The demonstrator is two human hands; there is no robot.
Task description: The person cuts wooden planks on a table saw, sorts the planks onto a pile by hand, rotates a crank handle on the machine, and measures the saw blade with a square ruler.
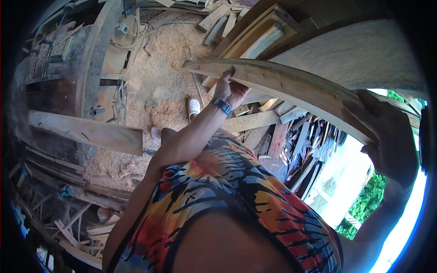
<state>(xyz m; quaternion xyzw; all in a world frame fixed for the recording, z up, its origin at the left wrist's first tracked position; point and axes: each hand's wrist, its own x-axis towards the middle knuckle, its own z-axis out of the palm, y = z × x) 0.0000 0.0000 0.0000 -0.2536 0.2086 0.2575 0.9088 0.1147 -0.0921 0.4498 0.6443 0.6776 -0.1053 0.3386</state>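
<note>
A long pale wooden board (pixel 291 84) stretches across the upper right, its far end over the sawdust and its near end at the right. My left hand (pixel 232 91), with a watch on the wrist, grips the board's lower edge near the far part, thumb lying over the face and fingers beneath. At the other end, my right hand (pixel 384 132) is wrapped around the board, fingers over the upper side and thumb below. This hand is in shadow, so some of its fingers are hard to make out.
Sawdust (pixel 159 59) covers the floor around my shoe (pixel 194 106). On the left, another plank (pixel 86 129) juts out beside a dark workbench (pixel 54 86). Stacked boards (pixel 259 38) lean by the wall (pixel 346 54). Wood offcuts (pixel 291 136) are heaped below the held board.
</note>
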